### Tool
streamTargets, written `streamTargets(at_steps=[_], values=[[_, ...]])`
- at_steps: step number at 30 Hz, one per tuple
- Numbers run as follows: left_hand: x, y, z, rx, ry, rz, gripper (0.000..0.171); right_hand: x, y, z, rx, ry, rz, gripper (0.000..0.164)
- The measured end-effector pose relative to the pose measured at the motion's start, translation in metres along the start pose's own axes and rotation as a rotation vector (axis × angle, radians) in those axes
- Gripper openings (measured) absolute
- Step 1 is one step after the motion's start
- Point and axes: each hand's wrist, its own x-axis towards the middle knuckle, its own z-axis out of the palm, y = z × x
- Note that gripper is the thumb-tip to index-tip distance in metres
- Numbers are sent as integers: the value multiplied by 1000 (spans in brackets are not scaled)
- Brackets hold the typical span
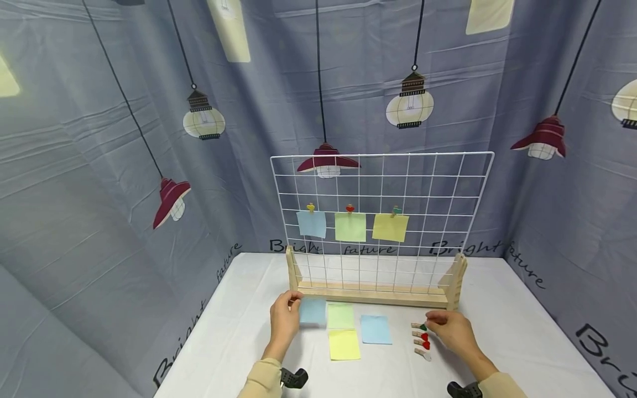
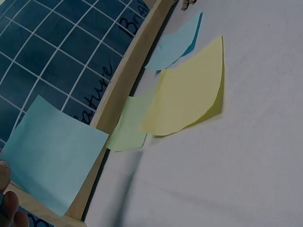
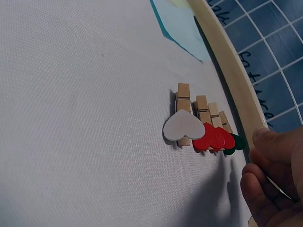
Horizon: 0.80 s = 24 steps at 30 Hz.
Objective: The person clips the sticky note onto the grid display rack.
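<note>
At the left front of the rack, my left hand (image 1: 285, 320) pinches a light blue sticky note (image 2: 54, 153) by its edge, and in the left wrist view the note is raised and tilted. My right hand (image 1: 452, 330) reaches over the right of the table, thumb and fingers bent with nothing visible between them. Its fingertips are right by the green heart clothespin (image 3: 235, 143), the farthest in a row of small wooden clothespins. Beside that lie two red heart clothespins (image 3: 203, 137) and a white heart clothespin (image 3: 183, 125).
A white wire grid rack (image 1: 428, 199) stands on a wooden base (image 1: 373, 296). Blue (image 1: 312, 224), green (image 1: 350, 227) and yellow (image 1: 390, 228) notes are clipped to it. Green (image 1: 340, 316), yellow (image 1: 344, 345) and blue (image 1: 376, 330) notes lie on the white table (image 1: 388, 373).
</note>
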Motion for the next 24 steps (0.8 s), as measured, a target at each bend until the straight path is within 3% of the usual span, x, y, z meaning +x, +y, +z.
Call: streamTargets(at_steps=[7, 24], values=[[-1, 11, -3, -40, -3, 27, 18, 3, 2, 5, -15, -7, -29, 22], [-4, 20, 2, -72, -15, -4, 22, 5, -2, 10, -106, -15, -97, 10]])
